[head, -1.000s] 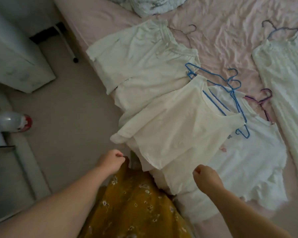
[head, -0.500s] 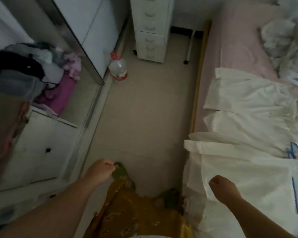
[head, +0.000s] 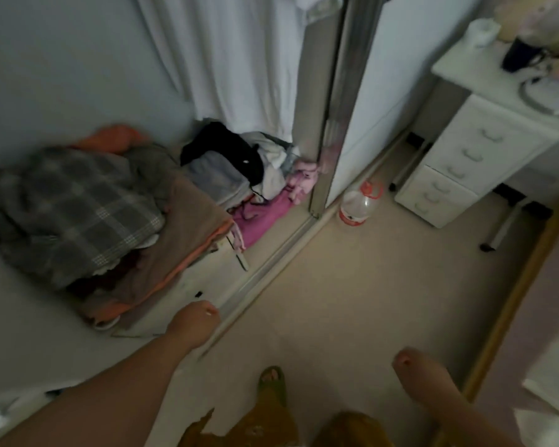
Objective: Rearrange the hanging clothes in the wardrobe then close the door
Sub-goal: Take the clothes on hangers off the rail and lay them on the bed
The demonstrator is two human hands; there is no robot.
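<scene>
— Plaid grey fabric, soft and rumpled, on the left: is that inside the wardrobe?

— Yes. The plaid blanket [head: 68,208] lies heaped on a brown and orange folded pile [head: 181,246], all on the wardrobe's low white shelf [head: 46,333]. Behind it sit a black garment [head: 226,150] and crumpled pink clothes [head: 271,204]. Pale hanging clothes [head: 239,59] drop in long smooth folds at the top of the opening.

— And the door?

— The wardrobe door [head: 336,91], a sliding panel with a shiny metal edge, stands slid aside, leaving the opening uncovered. Its floor track [head: 271,269] runs diagonally across the beige floor.

— How are the hands?

— The left hand [head: 194,321] reaches forward on a straight arm, low over the track, fingers curled in towards the palm and holding nothing. The right hand [head: 413,366] is lower, near the bottom edge, also curled into a loose fist with nothing in it; it is blurred.

— Anything else?

— A clear plastic jug with a red cap [head: 357,206] stands on the floor just beside the door's foot. A white drawer unit [head: 459,162] with curved handles is on the right. A foot in a green sandal [head: 271,382] and mustard floral fabric [head: 259,424] show at the bottom.
</scene>
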